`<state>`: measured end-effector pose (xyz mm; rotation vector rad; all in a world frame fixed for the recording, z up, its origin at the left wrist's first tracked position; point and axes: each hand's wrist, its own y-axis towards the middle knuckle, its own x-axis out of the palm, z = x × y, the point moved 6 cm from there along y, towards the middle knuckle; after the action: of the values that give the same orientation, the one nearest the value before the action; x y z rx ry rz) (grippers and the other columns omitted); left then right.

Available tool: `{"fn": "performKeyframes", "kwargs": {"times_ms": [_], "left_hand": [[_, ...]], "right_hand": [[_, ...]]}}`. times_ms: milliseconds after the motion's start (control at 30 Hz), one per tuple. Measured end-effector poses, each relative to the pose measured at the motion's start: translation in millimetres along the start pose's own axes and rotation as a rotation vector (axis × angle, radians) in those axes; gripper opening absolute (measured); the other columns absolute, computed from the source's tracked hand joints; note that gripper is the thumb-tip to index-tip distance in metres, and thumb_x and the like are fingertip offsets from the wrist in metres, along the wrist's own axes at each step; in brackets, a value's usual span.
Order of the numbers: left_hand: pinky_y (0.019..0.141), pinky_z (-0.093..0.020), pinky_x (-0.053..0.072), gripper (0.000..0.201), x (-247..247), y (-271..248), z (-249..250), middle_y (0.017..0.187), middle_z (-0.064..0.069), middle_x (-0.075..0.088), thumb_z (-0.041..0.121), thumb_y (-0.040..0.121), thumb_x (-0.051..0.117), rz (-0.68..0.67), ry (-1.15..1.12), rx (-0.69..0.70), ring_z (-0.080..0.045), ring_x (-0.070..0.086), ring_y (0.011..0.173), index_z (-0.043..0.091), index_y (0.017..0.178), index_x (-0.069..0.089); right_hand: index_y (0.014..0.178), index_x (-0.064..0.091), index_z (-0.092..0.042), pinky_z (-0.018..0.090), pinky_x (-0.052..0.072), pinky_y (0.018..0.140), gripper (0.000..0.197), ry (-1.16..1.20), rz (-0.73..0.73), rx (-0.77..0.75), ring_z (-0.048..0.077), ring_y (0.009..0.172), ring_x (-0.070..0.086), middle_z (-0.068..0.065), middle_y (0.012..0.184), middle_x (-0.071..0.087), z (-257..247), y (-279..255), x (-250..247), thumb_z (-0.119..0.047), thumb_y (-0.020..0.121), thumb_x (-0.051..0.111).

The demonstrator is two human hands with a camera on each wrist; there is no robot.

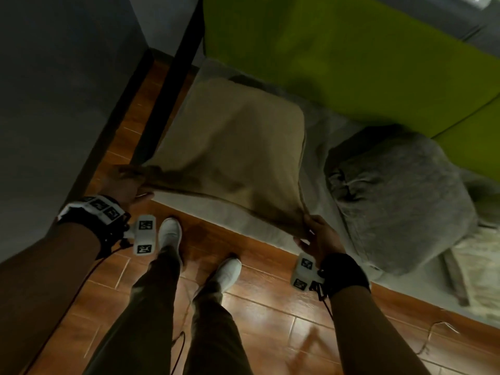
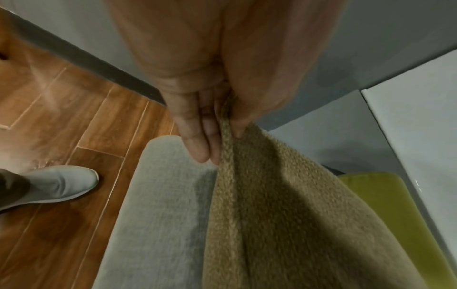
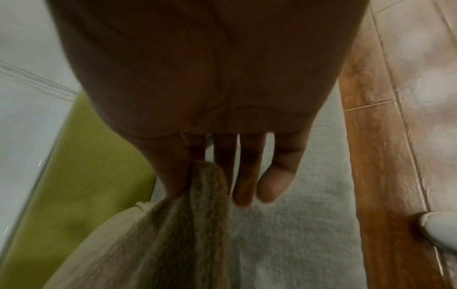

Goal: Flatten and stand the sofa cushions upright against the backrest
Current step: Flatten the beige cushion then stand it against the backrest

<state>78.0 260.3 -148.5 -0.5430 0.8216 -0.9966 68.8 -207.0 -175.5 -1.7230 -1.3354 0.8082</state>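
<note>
A tan cushion (image 1: 232, 147) lies on the pale grey sofa seat (image 1: 319, 147), in front of the lime-green backrest (image 1: 338, 58). My left hand (image 1: 127, 182) pinches its near left corner between thumb and fingers; the wrist view shows the tan cushion (image 2: 272, 205) stretched away from the left hand (image 2: 222, 125). My right hand (image 1: 316, 234) pinches the near right corner, and the right wrist view shows the tan cushion (image 3: 173, 224) caught between thumb and forefinger of the right hand (image 3: 197, 176), the other fingers (image 3: 274, 181) straight. A grey cushion (image 1: 400, 196) lies slumped to the right.
I stand on a wooden floor (image 1: 270, 315) at the sofa's front edge, white shoes (image 1: 169, 234) close to it. A grey wall (image 1: 54, 77) with a dark skirting runs along the left. A patterned fabric (image 1: 476, 272) lies on the seat at far right.
</note>
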Motion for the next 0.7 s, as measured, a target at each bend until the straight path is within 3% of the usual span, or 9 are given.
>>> {"fn": "performKeyframes", "kwargs": {"times_ms": [67,133,233,300,367,467,567,633,700], "left_hand": [[0.051,-0.024,0.059,0.018,-3.5,5.2,-5.4,0.138,-0.023,0.055,0.003,0.098,0.054,-0.017,-0.041,-0.033,-0.031,0.062,0.102,0.015,0.112,0.057],[0.059,-0.034,0.062,0.021,-3.7,9.5,-14.5,0.129,-0.021,0.061,0.003,0.097,0.055,-0.034,-0.069,-0.075,-0.030,0.067,0.095,0.012,0.117,0.058],[0.080,-0.041,0.052,0.015,-0.2,9.3,-23.4,0.119,-0.018,0.065,0.006,0.100,0.052,-0.096,-0.095,-0.161,-0.025,0.067,0.089,0.017,0.098,0.061],[0.089,-0.043,0.046,0.017,-2.9,9.7,-27.7,0.117,-0.018,0.063,0.005,0.102,0.048,-0.116,-0.082,-0.195,-0.030,0.065,0.095,0.017,0.095,0.058],[0.092,-0.044,0.044,0.015,-8.6,10.9,-32.4,0.121,-0.019,0.060,0.005,0.103,0.045,-0.099,-0.056,-0.220,-0.035,0.061,0.103,0.014,0.101,0.056],[0.089,-0.046,0.048,0.027,-8.2,12.7,-37.2,0.121,-0.024,0.063,0.005,0.103,0.044,-0.053,0.047,-0.222,-0.039,0.062,0.102,0.006,0.129,0.052],[0.083,-0.042,0.049,0.033,0.2,11.5,-32.4,0.104,-0.021,0.067,0.012,0.098,0.058,-0.044,0.126,-0.198,-0.033,0.063,0.088,0.002,0.129,0.057],[0.089,-0.043,0.050,0.040,3.2,8.3,-22.5,0.123,-0.024,0.065,0.021,0.094,0.067,-0.049,0.203,-0.174,-0.039,0.063,0.107,0.004,0.129,0.061],[0.082,-0.040,0.052,0.043,6.0,10.7,-10.4,0.134,-0.028,0.058,0.017,0.097,0.061,-0.040,0.256,-0.125,-0.045,0.058,0.120,-0.004,0.134,0.056]], "right_hand": [[0.104,0.060,-0.009,0.031,0.056,0.063,0.007,0.043,-0.018,0.014,0.023,0.084,0.064,0.012,0.105,0.061,3.9,-1.7,1.7,-0.007,0.101,0.055],[0.110,0.061,-0.008,0.027,0.054,0.054,0.012,0.029,-0.020,0.011,0.020,0.073,0.064,0.011,0.098,0.064,8.1,-3.7,11.1,-0.007,0.099,0.055],[0.113,0.067,-0.017,0.035,0.055,0.069,0.024,-0.084,-0.002,-0.013,0.020,0.084,0.068,0.006,0.101,0.072,10.7,-0.1,23.7,-0.035,0.101,0.058],[0.115,0.071,-0.024,0.043,0.057,0.087,0.028,-0.371,0.116,-0.070,0.027,0.100,0.068,0.009,0.113,0.072,5.4,8.8,17.8,-0.044,0.100,0.057],[0.121,0.071,-0.019,0.045,0.056,0.095,0.036,-0.591,0.236,-0.088,0.033,0.106,0.067,0.013,0.118,0.071,-0.3,13.2,8.8,-0.045,0.100,0.057],[0.127,0.068,-0.012,0.042,0.055,0.098,0.034,-0.727,0.199,-0.024,0.035,0.116,0.065,0.016,0.128,0.069,6.5,18.8,11.1,-0.030,0.101,0.056],[0.132,0.062,-0.013,0.042,0.054,0.098,0.036,-0.869,0.153,-0.090,0.035,0.113,0.064,0.017,0.129,0.066,4.5,20.3,23.4,-0.029,0.100,0.055],[0.142,0.054,-0.017,0.035,0.048,0.098,0.043,-0.814,0.177,-0.148,0.033,0.120,0.060,0.013,0.137,0.061,-4.5,21.5,27.2,-0.034,0.103,0.053],[0.142,0.055,-0.019,0.031,0.045,0.092,0.042,-0.776,0.184,-0.167,0.031,0.119,0.061,0.010,0.135,0.062,-14.1,25.3,30.4,-0.035,0.104,0.051]]}}
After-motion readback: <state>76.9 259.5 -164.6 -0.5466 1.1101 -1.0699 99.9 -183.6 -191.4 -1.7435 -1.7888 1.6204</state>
